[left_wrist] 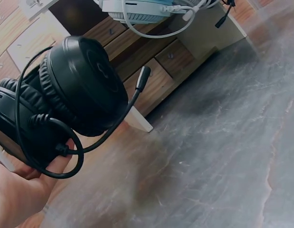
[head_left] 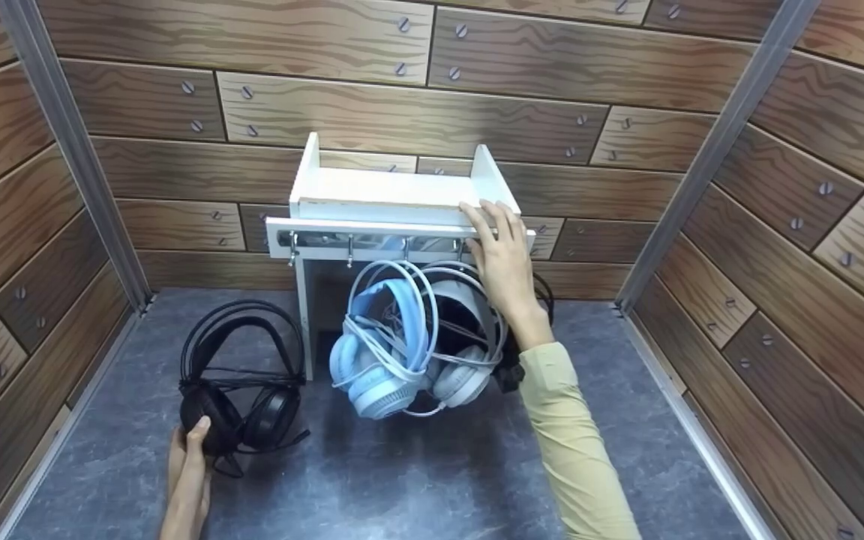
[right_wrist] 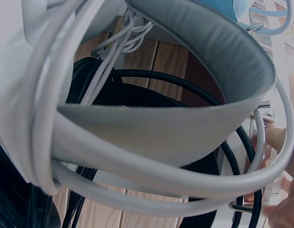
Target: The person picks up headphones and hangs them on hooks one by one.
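On the left, my left hand (head_left: 190,469) holds a black headset (head_left: 211,420) by one ear cup. Its headband points up, and its microphone boom (left_wrist: 132,99) sticks out in the left wrist view. My right hand (head_left: 505,262) grips the right end of the hook rail of a white shelf rack (head_left: 387,212), fingers over the top edge and thumb at the front. Below that hand a white headset (head_left: 462,382) hangs from the rail, beside a blue headset (head_left: 383,394). Behind the white one is another black headset (head_left: 508,367), mostly hidden.
Several metal hooks (head_left: 350,251) line the rail, with two at its left end bearing nothing. The rack stands on a dark grey marbled surface (head_left: 402,487). Wood-patterned walls (head_left: 342,105) with metal corner strips (head_left: 709,150) enclose the sides and back.
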`<state>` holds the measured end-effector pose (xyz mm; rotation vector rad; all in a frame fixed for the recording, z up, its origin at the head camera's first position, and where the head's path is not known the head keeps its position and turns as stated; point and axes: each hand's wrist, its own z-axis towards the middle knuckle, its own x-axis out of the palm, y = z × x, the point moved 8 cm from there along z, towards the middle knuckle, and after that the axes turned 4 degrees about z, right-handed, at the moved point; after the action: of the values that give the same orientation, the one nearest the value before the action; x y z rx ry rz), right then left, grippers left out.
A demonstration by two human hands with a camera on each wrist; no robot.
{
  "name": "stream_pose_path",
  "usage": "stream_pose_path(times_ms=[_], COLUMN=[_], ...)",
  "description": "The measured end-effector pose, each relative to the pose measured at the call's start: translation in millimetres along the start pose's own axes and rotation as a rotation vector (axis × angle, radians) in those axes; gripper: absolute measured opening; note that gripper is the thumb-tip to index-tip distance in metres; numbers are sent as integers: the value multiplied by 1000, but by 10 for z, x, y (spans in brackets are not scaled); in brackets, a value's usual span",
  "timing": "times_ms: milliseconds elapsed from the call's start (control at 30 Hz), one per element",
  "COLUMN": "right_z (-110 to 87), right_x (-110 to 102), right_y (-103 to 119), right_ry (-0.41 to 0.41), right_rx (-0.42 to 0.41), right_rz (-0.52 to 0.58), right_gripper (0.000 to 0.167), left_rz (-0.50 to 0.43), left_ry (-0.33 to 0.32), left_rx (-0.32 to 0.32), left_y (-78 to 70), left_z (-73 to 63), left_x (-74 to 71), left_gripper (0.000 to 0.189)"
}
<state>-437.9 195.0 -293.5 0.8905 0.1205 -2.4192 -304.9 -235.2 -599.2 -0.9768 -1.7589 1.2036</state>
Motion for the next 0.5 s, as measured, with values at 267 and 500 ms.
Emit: stream_pose_path(times_ms=[267,500], right_z=[-3,-7], right_x=[6,10], right_y=[-8,-11], right_ry=[10,11], right_rx=[7,12], right_rz=[7,6], right_gripper=[49,49], left_rz=[-150,-173], left_ry=[23,111], left_rx=[169,251], left_y=[-87,-181], left_z=[-157,-294], left_x=[64,162], left_gripper=[21,57])
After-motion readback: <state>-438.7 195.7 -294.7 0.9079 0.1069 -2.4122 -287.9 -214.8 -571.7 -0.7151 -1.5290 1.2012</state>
